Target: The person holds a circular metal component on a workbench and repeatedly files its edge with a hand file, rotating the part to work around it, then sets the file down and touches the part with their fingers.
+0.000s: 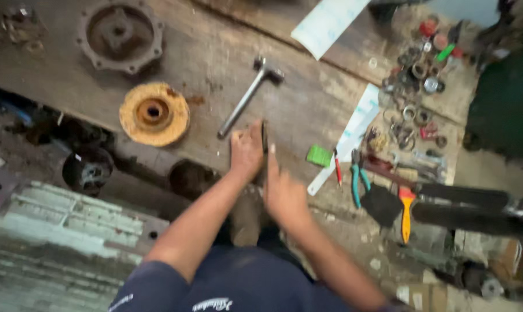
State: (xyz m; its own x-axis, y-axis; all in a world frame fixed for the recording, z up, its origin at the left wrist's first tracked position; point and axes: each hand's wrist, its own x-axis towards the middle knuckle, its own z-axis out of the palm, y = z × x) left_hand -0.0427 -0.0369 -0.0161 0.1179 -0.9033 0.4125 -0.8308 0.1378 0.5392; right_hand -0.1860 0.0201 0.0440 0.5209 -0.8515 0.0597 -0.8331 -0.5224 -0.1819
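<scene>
we look down on a worn wooden bench (215, 52), the largest thing in view. at its far left lies a dark rusty flange (121, 36) with bolt holes round its rim, and nearer to us a yellow disc (154, 113) with a rusty hub. a hammer (249, 95) lies slanted between the disc and our hands, its head pointing away from us. to the right, black bars (464, 202) lie across the bench edge, with an orange-handled tool (406, 211) beside them and teal-handled pliers (358, 179) just to the left. beyond these a heap of rings (414, 92) and small parts is scattered. a green block (319, 156) and a red pen (338, 169) lie near our right hand.

our left hand (246, 151) rests flat by the bench edge, fingers curled against a thin dark plate (264, 136) that stands on edge between both hands. our right hand (283, 193) is blurred, one finger stretched up toward the plate; we cannot tell whether it grips anything.
</scene>
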